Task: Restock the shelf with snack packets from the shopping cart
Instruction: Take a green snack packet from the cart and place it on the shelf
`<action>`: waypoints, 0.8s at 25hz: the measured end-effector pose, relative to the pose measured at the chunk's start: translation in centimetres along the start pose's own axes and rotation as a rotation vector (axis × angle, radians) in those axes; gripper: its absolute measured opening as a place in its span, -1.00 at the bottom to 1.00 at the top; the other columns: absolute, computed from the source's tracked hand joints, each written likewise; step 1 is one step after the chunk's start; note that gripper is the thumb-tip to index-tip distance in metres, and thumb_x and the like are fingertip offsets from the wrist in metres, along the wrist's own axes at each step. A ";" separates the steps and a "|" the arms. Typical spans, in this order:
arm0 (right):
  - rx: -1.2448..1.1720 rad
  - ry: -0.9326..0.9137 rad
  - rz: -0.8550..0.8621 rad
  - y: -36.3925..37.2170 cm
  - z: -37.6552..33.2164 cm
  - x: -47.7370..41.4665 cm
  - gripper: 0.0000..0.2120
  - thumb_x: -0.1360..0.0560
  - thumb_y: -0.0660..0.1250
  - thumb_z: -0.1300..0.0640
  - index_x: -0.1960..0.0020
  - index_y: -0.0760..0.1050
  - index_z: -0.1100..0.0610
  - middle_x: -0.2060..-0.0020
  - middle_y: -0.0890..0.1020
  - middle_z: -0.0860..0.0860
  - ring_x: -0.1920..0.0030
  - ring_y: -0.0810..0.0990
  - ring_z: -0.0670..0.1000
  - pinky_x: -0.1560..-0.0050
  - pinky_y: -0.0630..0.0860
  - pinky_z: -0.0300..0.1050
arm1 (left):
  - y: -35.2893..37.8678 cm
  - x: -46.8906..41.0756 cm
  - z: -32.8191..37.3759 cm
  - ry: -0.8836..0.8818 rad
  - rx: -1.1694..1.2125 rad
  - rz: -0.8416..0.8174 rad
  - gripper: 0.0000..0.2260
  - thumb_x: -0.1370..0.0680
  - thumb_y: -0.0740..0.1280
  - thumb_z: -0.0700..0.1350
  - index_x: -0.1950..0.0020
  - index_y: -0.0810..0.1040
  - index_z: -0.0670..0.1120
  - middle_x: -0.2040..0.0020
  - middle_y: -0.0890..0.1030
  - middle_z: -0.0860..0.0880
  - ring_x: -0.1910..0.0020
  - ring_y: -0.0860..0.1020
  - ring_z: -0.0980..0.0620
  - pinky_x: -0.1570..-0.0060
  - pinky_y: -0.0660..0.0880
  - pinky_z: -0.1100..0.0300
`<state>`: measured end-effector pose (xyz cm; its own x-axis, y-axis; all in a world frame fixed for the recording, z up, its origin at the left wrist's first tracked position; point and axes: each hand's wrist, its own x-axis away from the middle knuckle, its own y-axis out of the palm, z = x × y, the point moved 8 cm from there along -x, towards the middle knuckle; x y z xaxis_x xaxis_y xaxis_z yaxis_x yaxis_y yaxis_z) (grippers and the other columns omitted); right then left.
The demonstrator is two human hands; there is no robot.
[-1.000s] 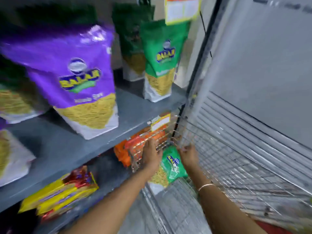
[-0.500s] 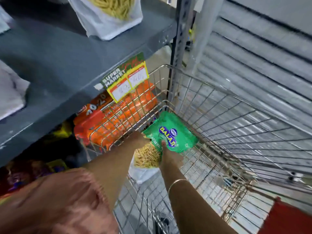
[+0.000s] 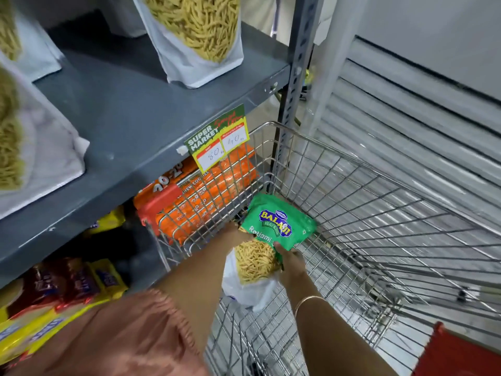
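On your far left, white-bottomed packets of yellow sev (image 3: 40, 147) are standing on the grey shelf (image 3: 130, 123), and below them yellow and red packets (image 3: 62, 294) are lying on the lower level. A green and yellow price tag (image 3: 218, 141) is hanging off the shelf edge, with orange cookie packs (image 3: 200, 196) sitting just behind it, seen partly through the cart's wire. Your left hand (image 3: 230, 234) is reaching into the wire shopping cart (image 3: 379, 213) and gripping the left edge of the green snack packet (image 3: 276, 226); its fingers are mostly hidden behind the packet. That packet is being held inside the cart, near its front left corner, tilted with the green top away from you. Your right hand (image 3: 291, 263), bangle on the wrist, is clasping the packet's right side, thumb over the front.
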<state>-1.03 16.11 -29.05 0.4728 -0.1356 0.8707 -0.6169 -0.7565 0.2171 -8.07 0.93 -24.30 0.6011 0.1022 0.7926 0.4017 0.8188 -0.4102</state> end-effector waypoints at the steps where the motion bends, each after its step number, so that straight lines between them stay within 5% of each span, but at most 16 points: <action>1: 0.023 -0.013 0.008 -0.4 -0.5 0.2 -0.77 -0.33 0.39 0.41 0.14 0.40 0.23 -0.05 0.57 0.34 -0.11 0.54 0.40 -0.15 0.42 0.45 | 0.2 0.7 0.3 0.016 0.074 0.003 -0.31 -0.45 0.40 -0.21 -0.46 0.10 -0.28 -0.48 0.25 -0.22 -0.36 0.36 -0.14 -0.24 0.37 0.11; 4: 0.110 -0.049 -0.020 -1.0 -2.9 3.3 -0.79 -0.40 0.28 0.46 0.00 0.43 0.30 -0.04 0.58 0.29 -0.01 0.58 0.26 -0.07 0.51 0.28 | 0.7 3.2 0.9 0.029 0.245 -0.036 -0.41 -0.45 0.37 -0.32 -0.41 0.18 -0.33 -0.43 0.33 -0.23 -0.20 0.40 -0.03 -0.08 0.31 0.18; 8: 0.136 -0.153 -0.194 0.0 -6.5 9.0 -0.94 -0.41 0.31 0.31 0.12 0.50 0.21 0.20 0.63 0.17 0.24 0.63 0.15 0.21 0.59 0.05 | -0.1 7.5 1.9 0.123 0.388 -0.106 -0.29 -0.34 0.45 -0.35 -0.42 0.21 -0.30 -0.32 0.44 -0.19 -0.24 0.47 -0.16 -0.12 0.40 0.14; 12: 0.225 -0.399 -0.315 2.6 -11.0 16.7 -0.43 -0.21 0.54 0.09 -0.16 0.49 0.22 -0.09 0.61 0.27 -0.08 0.59 0.32 -0.10 0.50 0.39 | -3.5 14.6 4.3 0.301 0.501 -0.075 -0.50 -0.35 0.42 -0.39 -0.27 0.41 -0.35 0.03 0.67 -0.13 0.00 0.55 -0.14 0.06 0.45 0.15; 15: 0.282 -0.521 -0.418 6.2 -13.0 25.6 -0.82 -0.37 0.40 0.25 0.02 0.56 0.19 0.20 0.74 0.11 0.12 0.65 0.18 0.15 0.65 0.07 | -8.2 22.0 5.4 0.493 0.576 0.074 -0.55 -0.38 0.37 -0.42 -0.26 0.42 -0.32 -0.03 0.55 -0.15 0.06 0.52 -0.06 0.25 0.44 0.28; 17: 0.350 -0.611 -0.458 8.8 -13.6 30.8 -0.86 -0.41 0.33 0.34 0.04 0.52 0.24 0.29 0.72 0.07 0.33 0.65 0.06 0.40 0.62 -0.17 | -11.8 26.4 4.9 0.595 0.588 0.201 -0.56 -0.35 0.41 -0.40 -0.22 0.47 -0.29 0.01 0.54 -0.12 0.10 0.51 -0.02 0.28 0.44 0.27; 20: 0.519 -0.808 -0.536 13.9 -12.4 37.9 -0.70 -0.35 0.41 0.29 -0.06 0.49 0.30 0.05 0.66 0.23 0.17 0.63 0.11 0.02 0.64 0.04 | -18.1 32.5 1.4 0.681 0.660 0.402 -0.54 -0.23 0.50 -0.34 -0.12 0.53 -0.31 0.06 0.56 -0.13 0.06 0.51 -0.04 0.23 0.46 0.25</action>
<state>0.58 8.40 12.44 0.9896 0.0549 0.1326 0.0412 -0.9937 0.1042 3.27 -9.78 9.48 0.9540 0.2632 0.1434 -0.2512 0.9631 -0.0964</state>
